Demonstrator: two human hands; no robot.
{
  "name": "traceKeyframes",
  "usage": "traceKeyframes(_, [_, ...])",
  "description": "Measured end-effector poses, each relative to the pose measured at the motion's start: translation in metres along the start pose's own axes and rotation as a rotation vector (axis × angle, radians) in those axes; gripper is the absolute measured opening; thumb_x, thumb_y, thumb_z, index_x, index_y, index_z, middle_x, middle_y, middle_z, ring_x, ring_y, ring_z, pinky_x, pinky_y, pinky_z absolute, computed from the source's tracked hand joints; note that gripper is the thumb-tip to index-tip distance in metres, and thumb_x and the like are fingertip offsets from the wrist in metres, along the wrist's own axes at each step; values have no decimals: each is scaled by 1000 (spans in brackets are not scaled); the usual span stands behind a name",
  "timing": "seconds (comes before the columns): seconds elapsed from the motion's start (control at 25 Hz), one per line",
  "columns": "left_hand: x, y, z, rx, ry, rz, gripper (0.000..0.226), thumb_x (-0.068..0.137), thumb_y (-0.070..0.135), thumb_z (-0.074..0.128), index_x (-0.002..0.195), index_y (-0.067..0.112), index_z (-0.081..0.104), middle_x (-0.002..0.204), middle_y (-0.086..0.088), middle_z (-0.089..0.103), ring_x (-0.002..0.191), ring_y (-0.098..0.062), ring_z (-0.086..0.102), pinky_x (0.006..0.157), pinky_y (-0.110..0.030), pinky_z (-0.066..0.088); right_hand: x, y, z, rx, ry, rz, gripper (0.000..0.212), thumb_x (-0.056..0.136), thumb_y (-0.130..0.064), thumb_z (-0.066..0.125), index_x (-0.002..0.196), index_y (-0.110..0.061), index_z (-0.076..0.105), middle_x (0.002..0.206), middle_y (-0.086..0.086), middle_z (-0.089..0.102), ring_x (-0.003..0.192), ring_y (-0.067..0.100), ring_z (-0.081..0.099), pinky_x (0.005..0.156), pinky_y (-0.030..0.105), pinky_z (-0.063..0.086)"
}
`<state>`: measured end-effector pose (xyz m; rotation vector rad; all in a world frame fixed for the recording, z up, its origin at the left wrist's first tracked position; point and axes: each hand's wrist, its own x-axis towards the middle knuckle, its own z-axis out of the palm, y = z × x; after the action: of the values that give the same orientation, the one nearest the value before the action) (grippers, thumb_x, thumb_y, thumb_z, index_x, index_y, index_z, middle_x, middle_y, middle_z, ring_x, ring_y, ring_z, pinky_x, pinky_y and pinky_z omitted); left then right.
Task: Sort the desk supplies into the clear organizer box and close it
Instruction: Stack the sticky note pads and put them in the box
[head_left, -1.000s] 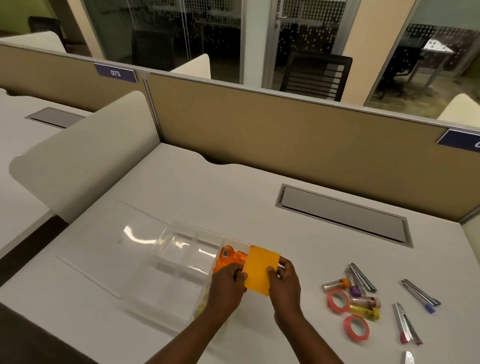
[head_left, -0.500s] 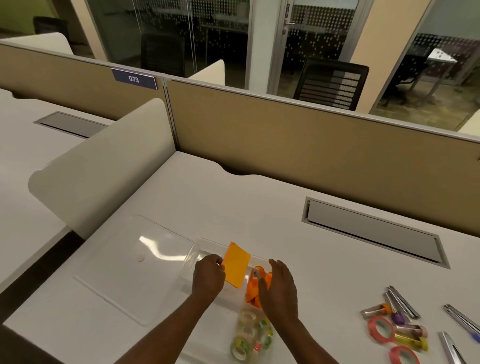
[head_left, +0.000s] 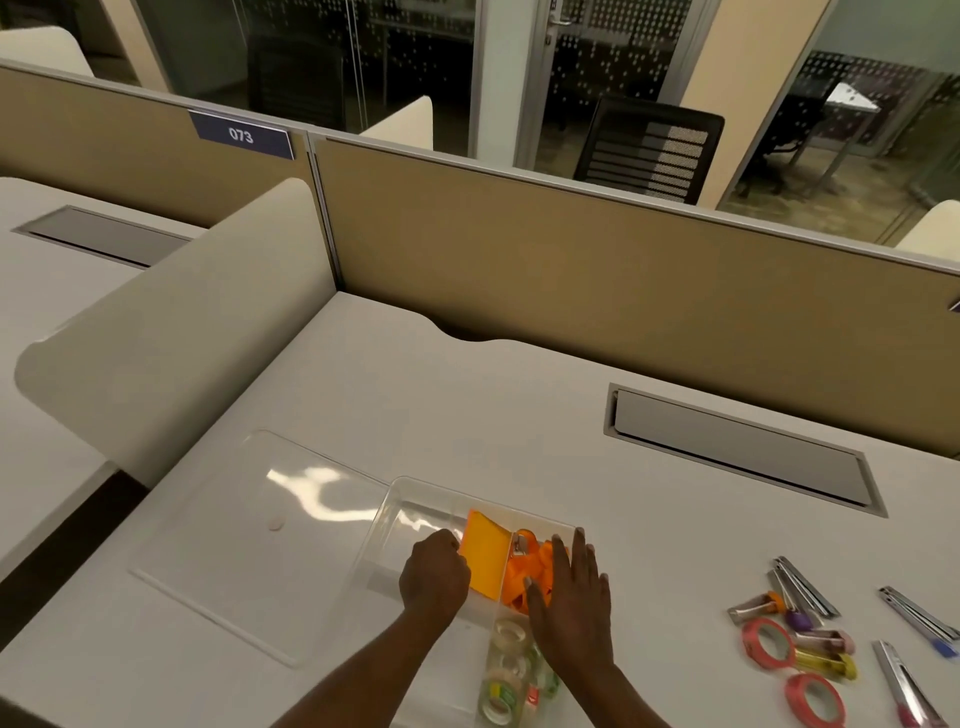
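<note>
The clear organizer box (head_left: 415, 501) sits open on the white desk, its flat lid (head_left: 244, 530) folded out to the left. An orange pad of sticky notes (head_left: 485, 556) leans inside a middle compartment, and my left hand (head_left: 435, 574) pinches its left edge. My right hand (head_left: 571, 597) hovers flat with fingers spread over the neighbouring compartment of orange clips (head_left: 524, 571). Clear tape rolls (head_left: 506, 670) fill a near compartment. Loose on the desk to the right lie red tape rings (head_left: 769, 642), small tubes (head_left: 826, 662) and metal cutters (head_left: 802, 584).
A tan partition (head_left: 571, 249) runs along the back of the desk. A grey cable hatch (head_left: 737, 449) is set into the desk at right. A curved cream divider (head_left: 171, 322) stands at left, with a neighbouring desk beyond it.
The orange pad has gone from held up in both hands down into the box compartment. My right hand let go of it and now hovers over the orange clips. The view shifted left.
</note>
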<state>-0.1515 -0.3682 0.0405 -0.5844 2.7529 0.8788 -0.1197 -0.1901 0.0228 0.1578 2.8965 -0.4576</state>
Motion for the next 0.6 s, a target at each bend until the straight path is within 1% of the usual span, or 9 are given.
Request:
traceKeyframes(0.08, [-1,-4,3,68,23,95,31,92,31,60,122,22,59,111,2,70,97,-13,68,72,-20,48,1,0,1,-10,-5,7,69,98,-60,25,157,-27,11,166,4,-11,154,26,-2,122,49,9])
traceKeyframes(0.16, [-2,-8,6,183,50,242,39,93,35,57,130,22,50,121,0,63,102,-15,65,75,-21,47,2,-1,2,-18,-12,11,70,97,-62,24,157,-27,10,166,3,-12,154,26,-1,122,50,9])
traceKeyframes(0.28, [-4,-13,11,397,70,601,39,93,39,55,124,16,56,128,-9,59,109,-26,60,87,-36,49,2,-1,2,-18,-15,12,70,97,-62,25,157,-27,12,166,3,-12,154,25,0,122,50,10])
traceKeyframes(0.32, [-5,-16,14,435,55,735,44,93,45,52,123,14,59,130,-11,59,115,-30,59,94,-42,48,2,0,3,-15,-15,12,70,97,-61,26,157,-27,12,166,3,-12,154,25,0,122,50,10])
traceKeyframes(0.36, [-6,-18,16,456,-1,822,55,94,53,44,127,12,57,137,-13,56,125,-32,53,105,-46,42,2,1,3,-15,-15,12,70,97,-61,26,157,-27,12,166,3,-12,154,25,0,122,50,10])
traceKeyframes(0.4, [-6,-20,18,469,-90,834,69,93,62,31,135,11,51,147,-15,46,136,-32,42,114,-50,30,2,1,3,-17,-15,13,70,97,-61,26,157,-27,11,166,3,-13,154,25,0,122,50,10])
traceKeyframes(0.48, [-6,-23,22,520,-267,737,94,86,76,11,146,8,36,158,-16,24,147,-29,21,121,-50,7,1,2,2,-18,-17,11,70,98,-61,26,157,-28,9,165,2,-14,154,24,-1,122,50,9])
traceKeyframes(0.52, [-5,-23,25,543,-303,693,102,81,81,5,148,8,31,160,-17,18,148,-27,15,121,-50,1,1,2,2,-15,-19,7,70,98,-61,26,157,-28,9,165,2,-15,154,24,-2,122,50,9])
traceKeyframes(0.6, [-4,-19,26,570,-337,652,111,76,86,0,149,7,27,160,-17,15,149,-27,12,121,-50,-3,0,3,1,-9,-20,-2,69,99,-60,26,157,-28,8,165,1,-16,154,23,-2,123,49,9])
